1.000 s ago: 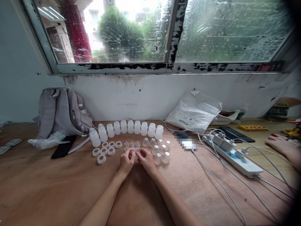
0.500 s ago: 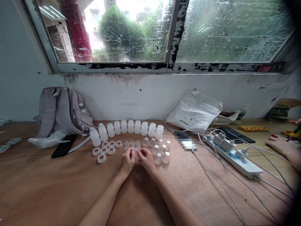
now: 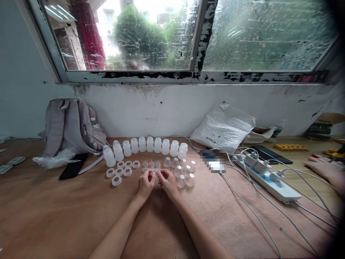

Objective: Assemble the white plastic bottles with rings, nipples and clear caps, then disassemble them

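My left hand (image 3: pixel 147 182) and my right hand (image 3: pixel 166 180) meet over the middle of the table. Pinched between their fingertips is a small clear bottle teat (image 3: pixel 154 174), partly covered by the fingers. Just beyond it, several more clear teats (image 3: pixel 151 164) stand with their tips up. Several frosted white rings (image 3: pixel 116 180) lie left of my left hand. To the right of my right hand are several clear domed caps (image 3: pixel 190 180). Behind everything, frosted baby bottles (image 3: pixel 142 144) stand upright in a curved row.
A grey backpack (image 3: pixel 68 122), a plastic bag (image 3: pixel 58 159) and a black flat case (image 3: pixel 72 167) are at the left. On the right lie a power strip (image 3: pixel 269 180) with cables, a silvery bubble bag (image 3: pixel 223 126) and another person's hand (image 3: pixel 320 167).
Both hands stay in nearly the same place with the teat between them. Only slight finger movement shows; the things around have not moved.
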Demonstrator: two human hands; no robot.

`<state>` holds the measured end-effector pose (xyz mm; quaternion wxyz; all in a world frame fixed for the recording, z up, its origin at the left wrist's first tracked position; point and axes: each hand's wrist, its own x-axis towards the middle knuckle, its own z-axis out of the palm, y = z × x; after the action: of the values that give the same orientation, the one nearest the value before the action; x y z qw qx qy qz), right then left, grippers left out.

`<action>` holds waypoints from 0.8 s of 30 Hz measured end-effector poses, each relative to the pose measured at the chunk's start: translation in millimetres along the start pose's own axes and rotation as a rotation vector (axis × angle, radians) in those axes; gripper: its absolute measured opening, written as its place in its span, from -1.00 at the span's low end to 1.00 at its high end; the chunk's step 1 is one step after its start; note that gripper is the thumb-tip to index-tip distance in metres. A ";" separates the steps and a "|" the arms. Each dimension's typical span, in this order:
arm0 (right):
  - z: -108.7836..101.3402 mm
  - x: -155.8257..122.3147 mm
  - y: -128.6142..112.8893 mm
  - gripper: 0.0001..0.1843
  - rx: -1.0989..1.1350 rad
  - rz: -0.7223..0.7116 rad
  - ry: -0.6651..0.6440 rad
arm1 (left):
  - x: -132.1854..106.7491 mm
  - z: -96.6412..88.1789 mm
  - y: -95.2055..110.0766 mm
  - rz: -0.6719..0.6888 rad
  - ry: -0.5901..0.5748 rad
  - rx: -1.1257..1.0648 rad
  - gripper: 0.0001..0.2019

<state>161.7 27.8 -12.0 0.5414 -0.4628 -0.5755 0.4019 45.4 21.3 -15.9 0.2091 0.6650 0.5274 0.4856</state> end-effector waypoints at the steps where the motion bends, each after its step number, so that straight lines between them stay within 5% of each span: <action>1: -0.1 0.0 -0.1 -0.67 0.005 -0.003 -0.003 | -0.2 -0.4 0.5 0.002 0.000 -0.003 -0.85; 24: 0.2 -1.7 -1.3 -0.73 -0.071 -0.069 -0.058 | 0.4 0.9 0.9 -0.037 0.008 -0.076 -0.87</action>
<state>161.4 25.8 -11.2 0.5212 -0.4495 -0.6206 0.3757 46.6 21.5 -15.4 0.2408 0.6448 0.5218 0.5040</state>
